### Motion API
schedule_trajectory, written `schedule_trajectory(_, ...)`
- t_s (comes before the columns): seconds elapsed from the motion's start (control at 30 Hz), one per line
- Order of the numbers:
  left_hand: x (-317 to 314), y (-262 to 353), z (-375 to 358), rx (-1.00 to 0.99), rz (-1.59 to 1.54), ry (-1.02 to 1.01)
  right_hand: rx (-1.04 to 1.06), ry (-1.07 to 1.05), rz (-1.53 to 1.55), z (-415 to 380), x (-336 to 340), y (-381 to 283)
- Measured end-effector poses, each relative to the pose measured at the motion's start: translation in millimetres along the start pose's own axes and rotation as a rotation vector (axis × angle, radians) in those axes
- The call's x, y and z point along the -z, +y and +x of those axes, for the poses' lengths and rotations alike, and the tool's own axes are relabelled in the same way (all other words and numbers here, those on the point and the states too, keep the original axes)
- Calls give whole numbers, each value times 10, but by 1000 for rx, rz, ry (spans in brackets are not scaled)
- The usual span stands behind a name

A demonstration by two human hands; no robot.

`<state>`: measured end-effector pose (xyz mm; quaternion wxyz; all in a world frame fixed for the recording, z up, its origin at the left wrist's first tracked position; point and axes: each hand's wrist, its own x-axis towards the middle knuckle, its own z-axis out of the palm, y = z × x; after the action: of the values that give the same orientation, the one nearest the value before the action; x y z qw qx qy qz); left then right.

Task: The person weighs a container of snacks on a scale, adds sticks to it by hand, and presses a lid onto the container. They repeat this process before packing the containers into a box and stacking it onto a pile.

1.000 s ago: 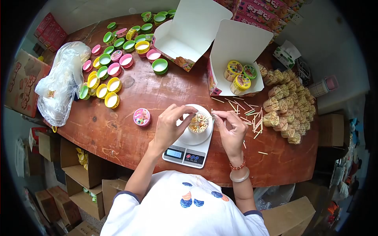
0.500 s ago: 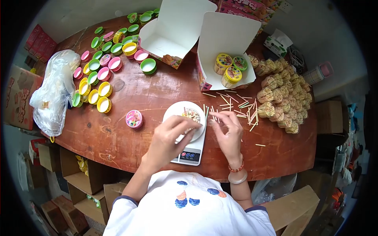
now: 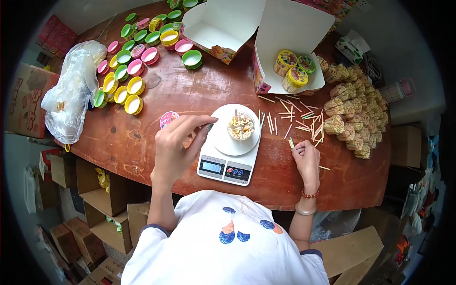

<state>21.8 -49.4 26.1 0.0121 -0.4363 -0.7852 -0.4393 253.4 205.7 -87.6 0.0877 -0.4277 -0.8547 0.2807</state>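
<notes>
A clear cup packed with upright thin sticks [image 3: 241, 126] stands on the round white plate of a digital kitchen scale [image 3: 225, 167]. My left hand [image 3: 175, 145] hovers left of the plate, its fingers bent, with a gap between thumb and forefinger and nothing visible in them. Below it, partly covered by the fingers, a round pink lid [image 3: 169, 118] lies on the table. Right of the scale, my right hand [image 3: 307, 159] pinches a short pale stick [image 3: 291, 143] between thumb and fingers. Loose pastel sticks [image 3: 304, 124] are scattered just beyond that hand.
Stick-filled cups [image 3: 354, 111] crowd the table's right side. Three lidded tubs [image 3: 295, 78] sit in an open carton [image 3: 266, 88], beside another open carton [image 3: 213, 28]. Coloured lids [image 3: 134, 104] spread across the back left, near a plastic bag [image 3: 71, 95].
My left hand has pulled back leftward from over the cup, uncovering it and the scale display. My right hand has moved right and down, now pinching a stick. The view has shifted slightly.
</notes>
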Motion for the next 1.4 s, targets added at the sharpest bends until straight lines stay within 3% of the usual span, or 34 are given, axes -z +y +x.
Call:
schedule_trajectory(0.23,-46,-95,-48,-24,-19,-3,57,48,161,-2,55,-9)
schedule_trajectory(0.33,-207,28,41,-7,-145,-34,41,-10,372,-103,208,-520)
schedule_trajectory(0.4,-377,172,102,51,-314,-131,152,-92,534,-206,173,-817)
schedule_trajectory(0.5,-558,175,142,-47,-419,-233,303,-158,689,-299,116,-1251)
schedule_trajectory(0.57,-542,144,169,-84,-389,-168,349,-161,740,-270,29,-1295)
schedule_trajectory(0.73,-452,-110,138,80,-499,22,315,-183,709,-236,57,-1258)
schedule_trajectory(0.9,-471,-184,40,79,-313,1,219,108,749,-151,89,-970)
schedule_trajectory(0.97,-500,-232,21,-98,-104,-14,117,115,835,-130,66,-748)
schedule_trajectory(1.17,-605,-334,-16,-229,-9,-101,-4,188,890,-145,21,-339)
schedule_trajectory(1.3,-336,-489,-136,54,62,3,-1,254,712,-116,-71,-22)
schedule_trajectory(1.4,-109,-822,-316,208,368,46,-56,289,469,-96,-70,69)
